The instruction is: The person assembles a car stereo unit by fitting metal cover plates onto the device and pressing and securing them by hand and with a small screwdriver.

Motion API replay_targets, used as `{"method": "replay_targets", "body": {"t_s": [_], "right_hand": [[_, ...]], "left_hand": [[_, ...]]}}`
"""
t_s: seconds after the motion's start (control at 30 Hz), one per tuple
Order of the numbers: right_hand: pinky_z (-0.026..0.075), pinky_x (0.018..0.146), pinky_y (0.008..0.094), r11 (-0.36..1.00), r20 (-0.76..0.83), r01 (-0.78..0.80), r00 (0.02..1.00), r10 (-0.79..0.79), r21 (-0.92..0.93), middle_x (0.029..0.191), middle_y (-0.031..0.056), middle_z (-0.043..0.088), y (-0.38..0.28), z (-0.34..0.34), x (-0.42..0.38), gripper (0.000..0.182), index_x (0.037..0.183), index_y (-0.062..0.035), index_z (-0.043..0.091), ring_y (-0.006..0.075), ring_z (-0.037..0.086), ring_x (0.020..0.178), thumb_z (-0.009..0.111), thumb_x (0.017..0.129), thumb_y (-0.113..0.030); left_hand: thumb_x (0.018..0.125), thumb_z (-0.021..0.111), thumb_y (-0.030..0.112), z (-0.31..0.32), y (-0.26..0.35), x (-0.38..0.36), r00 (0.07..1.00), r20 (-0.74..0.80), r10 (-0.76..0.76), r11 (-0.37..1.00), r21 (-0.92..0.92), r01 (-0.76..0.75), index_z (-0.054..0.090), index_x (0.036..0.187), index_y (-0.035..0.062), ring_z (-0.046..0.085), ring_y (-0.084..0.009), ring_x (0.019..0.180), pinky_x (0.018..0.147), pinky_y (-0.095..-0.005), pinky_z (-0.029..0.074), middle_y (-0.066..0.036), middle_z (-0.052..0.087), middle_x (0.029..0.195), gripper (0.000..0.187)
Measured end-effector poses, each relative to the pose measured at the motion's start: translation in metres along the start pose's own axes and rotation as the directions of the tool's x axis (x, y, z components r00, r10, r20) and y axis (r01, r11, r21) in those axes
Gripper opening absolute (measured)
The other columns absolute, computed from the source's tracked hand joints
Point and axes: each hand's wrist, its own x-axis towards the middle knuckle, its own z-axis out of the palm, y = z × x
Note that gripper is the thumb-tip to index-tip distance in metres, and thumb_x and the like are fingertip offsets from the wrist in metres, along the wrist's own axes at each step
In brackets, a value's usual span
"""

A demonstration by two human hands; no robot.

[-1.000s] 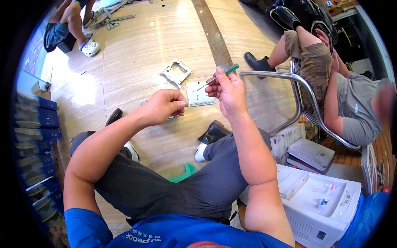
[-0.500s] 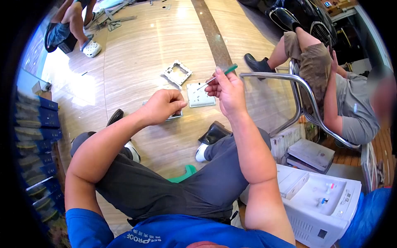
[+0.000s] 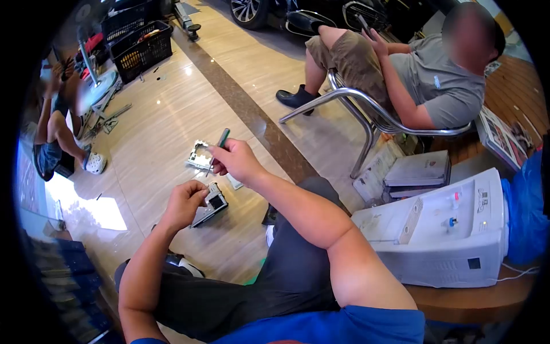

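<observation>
My right hand [image 3: 239, 163] grips a screwdriver [image 3: 223, 137] by its green handle, the thin shaft pointing down toward the floor. My left hand [image 3: 184, 205] is closed in a pinch just above an open electronic unit [image 3: 216, 200] with a pale casing and dark inside. Whatever those fingertips hold, if anything, is too small to make out. Beyond the hands lies a white square frame [image 3: 197, 156] with an opening in its middle. A flat white panel [image 3: 235, 182] shows partly behind my right wrist.
On the right, a person [image 3: 441, 80] sits in a metal-framed chair [image 3: 366, 106] holding a phone. A white water dispenser [image 3: 424, 229] lies close on my right. Another person [image 3: 54, 126] sits at far left, near black crates [image 3: 140, 51]. Blue bins [image 3: 63, 275] line the left edge.
My view has swung to the right and upward, bringing the car wheel and crates into sight. The screwdriver stays in my right hand, now steeper, and my hands are closer together.
</observation>
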Motion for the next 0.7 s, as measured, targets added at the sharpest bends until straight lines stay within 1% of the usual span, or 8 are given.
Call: {"method": "replay_targets", "body": {"t_s": [0.07,0.13,0.33,0.37,0.47,0.6,0.67,0.7], "right_hand": [[0.05,0.051,0.0256,0.995,0.02,0.001,1.0,0.001,-0.1,0.072,0.0051,0.065,-0.003,0.003,0.003,0.023,0.088,-0.002,0.063,0.0105,0.062,0.057,0.065,0.095,-0.024],[0.051,0.051,0.0264,0.997,0.017,-0.001,1.0,0.002,-0.077,0.072,0.0054,0.065,-0.002,0.008,-0.002,0.025,0.087,-0.0018,0.063,0.0109,0.062,0.056,0.066,0.094,-0.026],[0.051,0.05,0.0268,0.987,0.017,0.085,0.996,-0.083,-0.135,0.068,0.0059,0.064,0.0,0.001,0.01,0.028,0.086,-0.0013,0.063,0.0113,0.063,0.056,0.067,0.093,-0.028],[0.051,0.05,0.0266,0.99,0.029,0.075,0.997,-0.073,-0.117,0.068,0.0058,0.064,-0.004,0.001,0.009,0.029,0.085,-0.0013,0.063,0.0111,0.063,0.056,0.067,0.093,-0.028],[0.051,0.05,0.0263,0.987,0.043,0.112,0.993,-0.108,-0.113,0.069,0.0057,0.064,-0.017,-0.002,0.0,0.029,0.085,-0.0013,0.062,0.011,0.063,0.057,0.067,0.093,-0.029],[0.051,0.051,0.0259,0.98,0.057,0.195,0.98,-0.192,-0.035,0.072,0.0056,0.065,-0.023,-0.006,-0.004,0.028,0.085,-0.0015,0.063,0.011,0.063,0.058,0.068,0.093,-0.028],[0.051,0.051,0.0258,0.979,0.09,0.201,0.975,-0.203,0.034,0.074,0.0053,0.065,-0.03,-0.006,-0.006,0.026,0.086,-0.0017,0.063,0.0108,0.063,0.058,0.068,0.093,-0.027],[0.051,0.051,0.0258,0.976,0.074,0.215,0.973,-0.218,0.048,0.074,0.0051,0.065,-0.037,-0.006,-0.009,0.026,0.087,-0.0017,0.064,0.0107,0.063,0.058,0.068,0.093,-0.026]], "left_hand": [[0.099,0.058,0.017,-0.004,-0.002,0.001,0.999,-0.012,-0.031,0.996,0.088,0.032,0.063,0.086,-0.0016,0.061,-0.0101,0.064,0.059,-0.0276,0.049,-0.003,0.062,0.073,0.023],[0.1,0.058,0.021,-0.005,-0.016,-0.006,1.0,0.007,-0.017,1.0,0.023,0.017,0.063,0.084,-0.0008,0.061,-0.0108,0.062,0.059,-0.0278,0.05,-0.003,0.061,0.072,0.027],[0.097,0.056,0.007,-0.033,-0.003,0.003,0.995,-0.085,0.059,0.998,0.014,-0.058,0.062,0.096,-0.002,0.063,-0.014,0.078,0.072,-0.028,0.053,-0.006,0.063,0.083,0.011],[0.095,0.056,0.005,-0.046,0.001,0.001,0.977,-0.176,0.118,0.991,-0.04,-0.127,0.062,0.099,-0.0018,0.064,-0.0147,0.08,0.073,-0.0283,0.053,-0.006,0.064,0.087,0.009],[0.093,0.056,0.001,-0.104,0.016,-0.023,0.886,-0.384,0.261,0.959,0.002,-0.282,0.063,0.106,0.0005,0.065,-0.0164,0.087,0.079,-0.0284,0.052,-0.007,0.066,0.095,0.015],[0.098,0.056,0.009,-0.147,0.042,-0.096,0.705,-0.676,0.215,0.902,-0.139,-0.409,0.063,0.107,0.0009,0.067,-0.0186,0.091,0.083,-0.031,0.054,-0.009,0.067,0.1,0.014],[0.098,0.056,0.013,-0.178,-0.015,-0.133,0.626,-0.773,0.106,0.906,-0.184,-0.381,0.062,0.111,0.0016,0.067,-0.0187,0.092,0.083,-0.0309,0.053,-0.009,0.067,0.1,0.018],[0.099,0.056,0.017,-0.185,-0.05,-0.153,0.628,-0.775,0.063,0.947,-0.151,-0.282,0.062,0.114,0.0014,0.066,-0.0189,0.095,0.084,-0.0325,0.053,-0.009,0.067,0.102,0.022]]}}
